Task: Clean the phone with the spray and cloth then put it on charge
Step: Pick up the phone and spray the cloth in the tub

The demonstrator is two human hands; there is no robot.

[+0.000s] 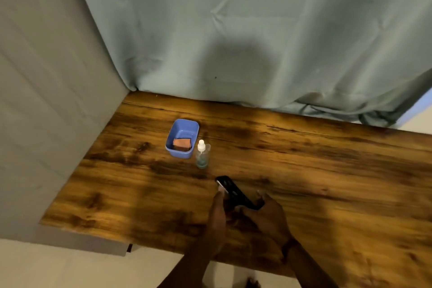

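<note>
Both hands hold the phone (236, 193) just above the table (327, 170), near its front edge. Left hand (217, 215) pinches the far left edge, right hand (268, 213) closes round the near end; both grips are closed on it. Spray (202, 154) stands beyond, untouched, touching or just beside a blue tub (171, 144) with the folded cloth (181, 143) inside. Step looks like pickup before cleaning. Next: free one hand for the spray. No charger visible.

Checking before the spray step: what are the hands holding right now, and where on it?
Both hold the phone: the left hand touches its far end, the right hand grips its near end. The spray bottle stands untouched.
</note>
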